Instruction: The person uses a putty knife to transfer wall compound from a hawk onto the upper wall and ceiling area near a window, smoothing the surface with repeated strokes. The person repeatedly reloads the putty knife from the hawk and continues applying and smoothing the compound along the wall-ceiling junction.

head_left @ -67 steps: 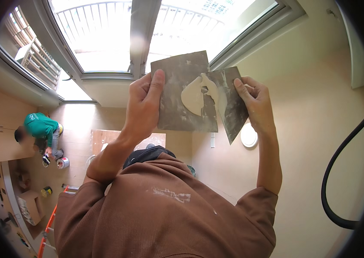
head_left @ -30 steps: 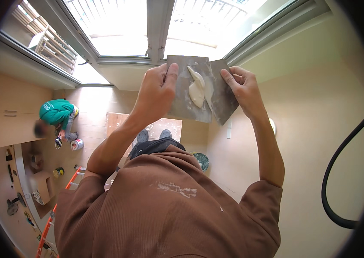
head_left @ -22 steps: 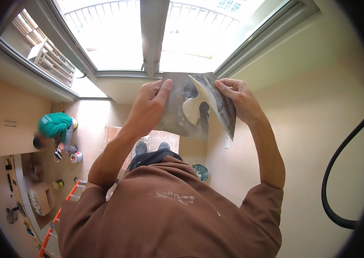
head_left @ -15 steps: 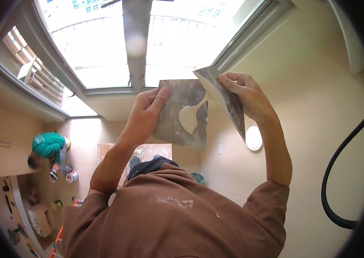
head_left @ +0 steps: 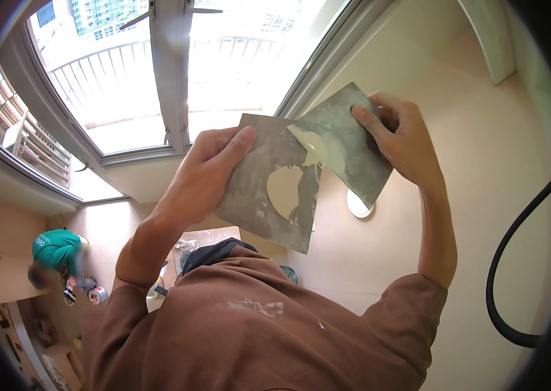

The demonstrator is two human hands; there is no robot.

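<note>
My left hand (head_left: 207,163) grips the left edge of a flat grey putty blade (head_left: 246,202), thumb on top. On its face lies a rounded patch of cream putty (head_left: 284,193). In my right hand (head_left: 404,140), a second grey putty blade (head_left: 370,166) is pinched at its right side, with the thumb on its face. A thick, wet smear of putty (head_left: 318,148) sits along that blade's left edge. The two blades meet or overlap near their upper inner edges, where the putty bridges them. The fingers behind both blades are mostly hidden.
Tall framed windows (head_left: 170,72) stand ahead, with a railing outside. At the left, a person in a green shirt (head_left: 57,247) crouches beside a small bucket (head_left: 97,295). A round white fixture (head_left: 359,204) shows beyond the right blade. A black cable (head_left: 492,287) curves at the far right.
The right blade has turned from a steep tilt to show its broad face. The thin strand of putty between the blades has become a thicker smear on the right one. My view has shifted right.
</note>
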